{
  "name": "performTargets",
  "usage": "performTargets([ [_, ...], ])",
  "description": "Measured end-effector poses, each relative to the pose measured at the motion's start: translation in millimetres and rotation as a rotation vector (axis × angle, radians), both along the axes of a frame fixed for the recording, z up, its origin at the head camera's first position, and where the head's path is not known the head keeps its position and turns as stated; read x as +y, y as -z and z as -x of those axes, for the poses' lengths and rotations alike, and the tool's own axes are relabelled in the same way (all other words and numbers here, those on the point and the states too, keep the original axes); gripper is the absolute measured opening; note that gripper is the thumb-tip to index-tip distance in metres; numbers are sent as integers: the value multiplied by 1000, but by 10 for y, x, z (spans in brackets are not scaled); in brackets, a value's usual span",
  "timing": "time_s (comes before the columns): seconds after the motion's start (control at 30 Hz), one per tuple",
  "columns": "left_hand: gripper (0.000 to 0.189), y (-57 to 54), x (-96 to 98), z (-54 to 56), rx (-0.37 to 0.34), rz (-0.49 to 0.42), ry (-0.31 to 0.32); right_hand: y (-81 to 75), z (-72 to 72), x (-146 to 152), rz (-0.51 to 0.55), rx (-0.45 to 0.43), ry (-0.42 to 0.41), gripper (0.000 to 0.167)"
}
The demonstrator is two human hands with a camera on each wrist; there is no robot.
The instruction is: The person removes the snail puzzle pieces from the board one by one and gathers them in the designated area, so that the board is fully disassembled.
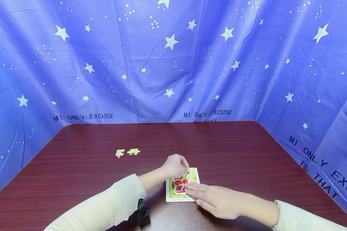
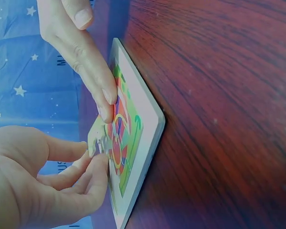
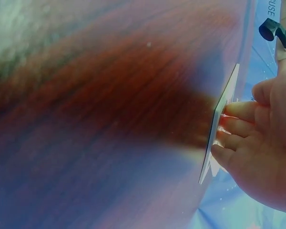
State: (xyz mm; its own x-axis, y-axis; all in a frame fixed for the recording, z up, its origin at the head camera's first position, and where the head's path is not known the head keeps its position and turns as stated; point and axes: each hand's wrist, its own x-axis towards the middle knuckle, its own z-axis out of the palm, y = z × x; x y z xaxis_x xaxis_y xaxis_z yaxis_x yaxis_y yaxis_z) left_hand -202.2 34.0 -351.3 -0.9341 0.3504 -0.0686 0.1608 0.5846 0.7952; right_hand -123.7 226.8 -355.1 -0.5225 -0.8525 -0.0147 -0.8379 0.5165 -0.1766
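Note:
A jigsaw puzzle board [image 1: 180, 201] with a white border and a red, blue and green picture lies on the table. At its far edge, my left hand [image 1: 175, 166] pinches a small puzzle piece [image 2: 99, 145] between thumb and fingertips, close over the picture. My right hand [image 1: 219, 199] lies with extended fingers across the board's right side, fingertips touching the picture. In the right wrist view, the fingers of this hand [image 3: 257, 133] reach over the board's edge, which hides most of the picture.
Two loose green puzzle pieces, one at the left [image 1: 120, 153] and one beside it [image 1: 133, 151], lie farther back on the dark red wooden table [image 1: 234, 154]. A blue curtain with white stars [image 1: 150, 64] hangs behind and beside the table.

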Motion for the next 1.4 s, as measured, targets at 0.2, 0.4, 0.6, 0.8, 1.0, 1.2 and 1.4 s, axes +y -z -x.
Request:
performTargets([
  [0.2, 4, 55, 34, 20, -111, -135, -63, 9, -5, 0, 2, -4, 0, 45],
  [0.4, 3, 83, 22, 40, -152, -203, -82, -4, -6, -4, -12, 0, 0, 45],
  [0.6, 5, 90, -10, 102, -207, -232, -96, 0, 1, -5, -16, -9, 12, 45],
  [0.8, 11, 74, -84, 159, -293, -272, -131, 9, 7, -4, -8, -7, 14, 44],
  [1.0, 16, 41, -171, 218, -397, -306, -145, 1, -3, 6, -4, -21, 24, 45],
  [1.2, 17, 30, -254, 310, -434, -315, -151, -11, 0, 9, -7, -20, 24, 45],
  [1.4, 18, 41, -345, 403, -437, -325, -185, -8, 4, 13, -8, -7, 19, 45],
])
